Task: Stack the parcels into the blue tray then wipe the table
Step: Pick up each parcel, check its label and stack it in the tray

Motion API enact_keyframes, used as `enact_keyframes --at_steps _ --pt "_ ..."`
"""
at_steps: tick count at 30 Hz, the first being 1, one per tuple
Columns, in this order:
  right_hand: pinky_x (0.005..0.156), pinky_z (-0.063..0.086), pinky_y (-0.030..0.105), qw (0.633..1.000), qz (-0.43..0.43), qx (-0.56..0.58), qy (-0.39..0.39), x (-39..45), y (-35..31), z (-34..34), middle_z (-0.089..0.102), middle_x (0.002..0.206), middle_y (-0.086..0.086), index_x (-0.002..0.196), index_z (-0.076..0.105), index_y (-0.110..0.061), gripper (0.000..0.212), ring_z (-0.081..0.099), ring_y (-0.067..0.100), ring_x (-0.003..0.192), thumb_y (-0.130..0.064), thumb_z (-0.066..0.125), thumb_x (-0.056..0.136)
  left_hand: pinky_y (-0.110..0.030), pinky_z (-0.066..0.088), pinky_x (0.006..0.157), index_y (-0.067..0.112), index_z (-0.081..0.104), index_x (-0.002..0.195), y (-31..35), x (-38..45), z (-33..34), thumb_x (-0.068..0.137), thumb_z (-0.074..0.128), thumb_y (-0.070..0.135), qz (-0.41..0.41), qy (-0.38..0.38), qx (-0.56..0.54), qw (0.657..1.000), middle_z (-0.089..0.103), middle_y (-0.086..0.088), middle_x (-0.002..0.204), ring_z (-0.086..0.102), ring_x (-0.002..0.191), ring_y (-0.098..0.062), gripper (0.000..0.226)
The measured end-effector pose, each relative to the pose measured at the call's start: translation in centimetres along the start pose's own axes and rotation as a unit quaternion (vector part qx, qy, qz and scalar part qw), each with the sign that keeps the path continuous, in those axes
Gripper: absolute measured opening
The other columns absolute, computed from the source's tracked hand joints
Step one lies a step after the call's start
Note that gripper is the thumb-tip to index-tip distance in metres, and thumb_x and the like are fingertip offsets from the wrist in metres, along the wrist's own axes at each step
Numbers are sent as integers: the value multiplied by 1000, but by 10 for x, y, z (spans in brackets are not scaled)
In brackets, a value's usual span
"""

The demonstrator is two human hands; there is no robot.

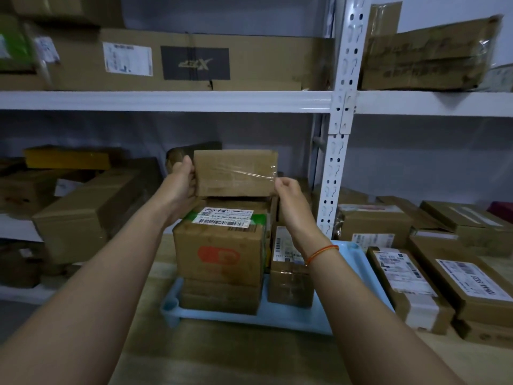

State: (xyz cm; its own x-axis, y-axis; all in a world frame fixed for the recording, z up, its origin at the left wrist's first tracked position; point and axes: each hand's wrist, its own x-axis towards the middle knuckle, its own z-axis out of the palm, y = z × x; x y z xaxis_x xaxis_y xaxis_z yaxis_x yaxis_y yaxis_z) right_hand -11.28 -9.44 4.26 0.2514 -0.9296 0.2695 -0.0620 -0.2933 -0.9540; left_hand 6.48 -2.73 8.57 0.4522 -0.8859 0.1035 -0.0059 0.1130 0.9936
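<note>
Your left hand (181, 180) and right hand (288, 190) grip the small box (234, 173) by its ends. It sits at 12 o'clock atop the stack in the blue tray (291, 315)

Taped brown parcel (234, 172) sits up top, held at both ends. Stacked boxes (219, 247) fill the blue tray (291, 315) on the table (222, 357).

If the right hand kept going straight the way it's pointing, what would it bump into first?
The right hand points up and away, already pinching the taped box. Past that box's corner, probably the white shelf post, though depth is unclear.
</note>
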Motion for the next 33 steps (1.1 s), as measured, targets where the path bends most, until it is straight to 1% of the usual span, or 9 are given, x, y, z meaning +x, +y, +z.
enact_keyframes --at_steps 3,7,11,15,22,26,28,30,33 --pt "94 42 35 1000 5 -1 1 -3 9 1 55 118 -6 118 45 -31 26 52 15 112 -48 38 100 -32 40 90 11 29 146 -7 6 -6 104 21 44 -6 9 17 1000 51 -7 131 54 101 -15 54" --pt "89 42 32 1000 5 -2 6 -9 12 4 56 119 -4 125 48 -25 35 53 13 109 -48 39 100 -40 37 105 17 31 147 -11 10 -14 100 22 56 -8 17 43 999 52 -4 137 53 113 -20 62" --pt "100 44 40 1000 6 2 19 -9 11 7 57 122 -2 126 48 -21 41 54 17 113 -50 41 98 -37 39 91 21 32 149 -7 5 -13 98 20 60 -22 11 51 998 48 -4 144 52 116 -22 65" --pt "98 45 39 1000 15 7 14 -11 9 6 57 118 -3 123 46 -23 37 54 16 111 -50 41 98 -38 35 91 22 31 149 -5 1 -11 99 19 59 -28 6 64 998 43 -6 149 43 134 -30 63" --pt "91 44 34 1000 15 11 18 -15 7 2 57 116 -3 123 47 -21 38 54 14 108 -49 41 99 -48 25 111 21 36 147 -5 -1 -13 98 17 61 -13 36 95 995 46 -6 146 42 134 -27 66" --pt "71 38 24 999 20 18 26 -22 6 -6 52 101 -14 117 46 -24 29 48 0 90 -46 40 100 -36 32 96 20 40 142 0 -9 -10 100 18 56 32 76 88 993 52 1 125 48 111 -14 60" --pt "75 37 28 999 23 18 41 -25 8 -11 49 96 -17 111 45 -26 23 45 -2 86 -46 40 100 -36 34 95 20 39 139 3 -12 -6 99 21 57 63 117 99 986 52 0 129 48 111 -16 58" --pt "81 34 29 998 25 23 52 -30 9 -16 47 93 -19 109 44 -27 20 44 -1 84 -44 40 101 -36 35 90 20 40 131 8 -20 2 99 24 53 102 154 128 974 51 -1 122 48 107 -17 49" --pt "77 34 27 997 25 32 58 -40 8 -25 47 92 -18 109 45 -25 19 43 -3 82 -42 40 101 -35 38 86 20 41 120 13 -42 28 100 29 47 164 172 177 955 51 -2 118 50 106 -19 36"
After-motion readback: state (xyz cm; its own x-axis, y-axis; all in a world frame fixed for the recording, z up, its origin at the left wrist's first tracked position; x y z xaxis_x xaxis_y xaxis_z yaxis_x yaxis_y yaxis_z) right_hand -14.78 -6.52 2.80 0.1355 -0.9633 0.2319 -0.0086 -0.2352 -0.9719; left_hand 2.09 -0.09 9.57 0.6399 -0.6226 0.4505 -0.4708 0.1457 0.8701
